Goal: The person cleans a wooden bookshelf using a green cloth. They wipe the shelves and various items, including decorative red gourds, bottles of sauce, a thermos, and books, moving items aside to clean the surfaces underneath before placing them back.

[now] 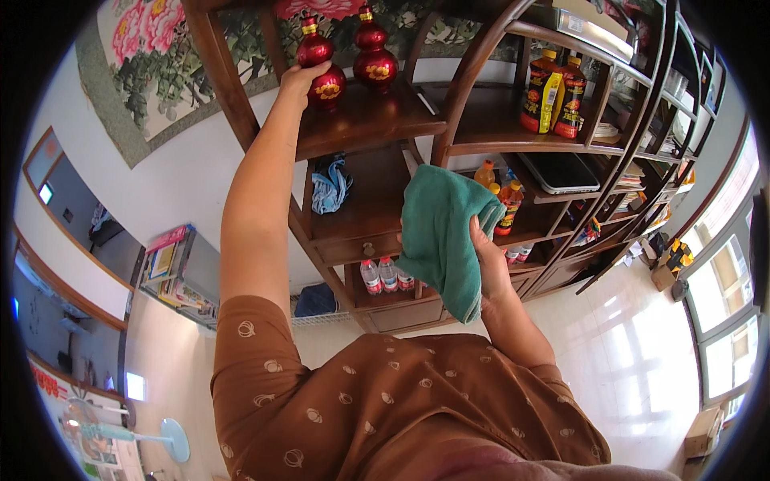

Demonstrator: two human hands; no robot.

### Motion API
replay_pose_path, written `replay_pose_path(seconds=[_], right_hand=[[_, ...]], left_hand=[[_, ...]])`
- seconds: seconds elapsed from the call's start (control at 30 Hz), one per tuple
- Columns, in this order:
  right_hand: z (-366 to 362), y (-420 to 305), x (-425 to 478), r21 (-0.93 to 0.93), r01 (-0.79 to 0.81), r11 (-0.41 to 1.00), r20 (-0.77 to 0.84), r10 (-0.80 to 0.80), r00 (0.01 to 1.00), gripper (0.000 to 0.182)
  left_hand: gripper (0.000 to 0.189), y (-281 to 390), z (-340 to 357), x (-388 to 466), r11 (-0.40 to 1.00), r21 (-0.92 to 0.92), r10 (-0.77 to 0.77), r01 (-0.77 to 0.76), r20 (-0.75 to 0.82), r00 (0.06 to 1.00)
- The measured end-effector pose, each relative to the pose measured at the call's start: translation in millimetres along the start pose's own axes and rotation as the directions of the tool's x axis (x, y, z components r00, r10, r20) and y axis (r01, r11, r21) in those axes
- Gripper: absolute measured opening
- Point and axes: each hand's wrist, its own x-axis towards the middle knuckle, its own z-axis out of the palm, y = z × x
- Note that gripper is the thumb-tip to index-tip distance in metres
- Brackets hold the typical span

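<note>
My left hand (305, 79) reaches up to the shelf and grips a shiny red gourd-shaped bottle (329, 90) around its waist. The bottle has a gold band at its neck and a gold flower on its belly, and its base is at the shelf board (373, 120). A matching red gourd bottle (376, 63) stands to its right. In front of my chest, my right hand (490, 258) holds a folded green cloth (444, 234), thumb on the near side. The cloth hides most of those fingers.
The dark wooden display shelf (475, 78) curves away to the right. It bears drink bottles (540, 90), a black laptop-like case (559, 173), crumpled blue face masks (329, 187) and water bottles (388, 276). A bookcase (180, 270) and a fan (174, 439) stand at left.
</note>
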Motion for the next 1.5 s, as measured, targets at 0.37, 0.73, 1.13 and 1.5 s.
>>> replay_pose_path(seconds=[0.37,0.73,1.13,1.5], right_hand=[[-26,-4,12,0.058,0.084,0.995,-0.056,-0.081,0.995,0.075],[-27,-5,22,-0.089,0.269,0.959,-0.352,-0.283,0.892,0.045],[-20,-65,139,-0.655,0.086,-0.751,0.720,-0.586,0.372,0.061],[41,-213,210,-0.528,-0.103,-0.843,0.843,-0.535,0.062,0.058]], left_hand=[[0.044,-16,-10,64,0.998,-0.019,-0.059,0.063,0.174,0.983],[0.066,-2,-24,55,0.998,0.055,0.020,-0.018,-0.034,0.999],[0.027,-17,47,-183,-0.051,0.834,0.775,-0.550,0.380,0.505],[0.028,-20,49,-185,-0.052,0.840,0.732,-0.541,0.400,0.551]])
